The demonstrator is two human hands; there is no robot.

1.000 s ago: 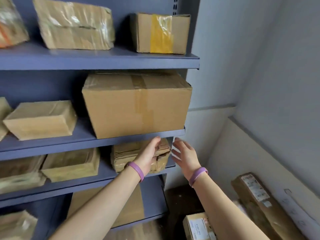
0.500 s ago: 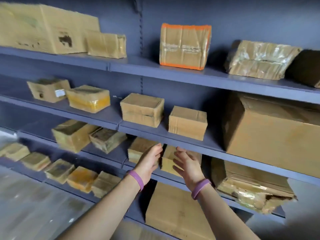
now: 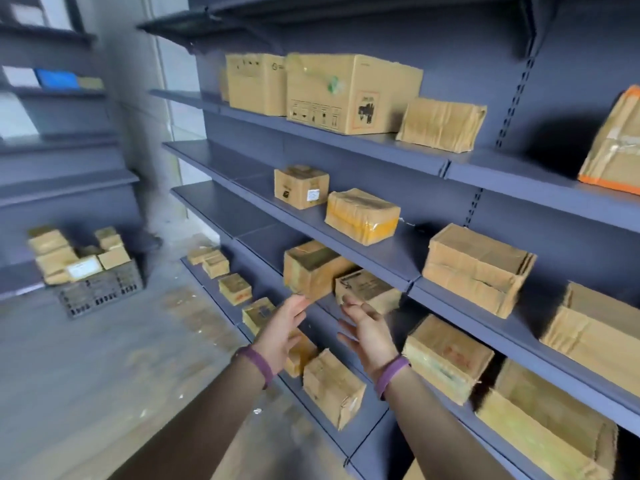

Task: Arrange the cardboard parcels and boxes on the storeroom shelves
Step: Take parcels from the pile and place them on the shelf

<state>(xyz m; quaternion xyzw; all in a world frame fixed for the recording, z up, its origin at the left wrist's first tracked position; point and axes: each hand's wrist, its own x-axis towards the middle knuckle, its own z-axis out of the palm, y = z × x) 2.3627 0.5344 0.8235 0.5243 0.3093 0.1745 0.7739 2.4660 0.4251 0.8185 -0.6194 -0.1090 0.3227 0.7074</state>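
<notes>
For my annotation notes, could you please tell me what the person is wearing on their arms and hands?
Both forearms are bare, with no sleeves in view. The left hand and right hand wear no gloves. Each wrist carries a plain purple band: the left wristband and the right wristband. Rings, if any, are too blurred to tell.

Both bare forearms reach forward and up, a purple band at each wrist; left hand [image 3: 281, 330] and right hand [image 3: 369, 336] raised side by side, palms facing each other, fingers straight and loosely spread, holding nothing.
</notes>
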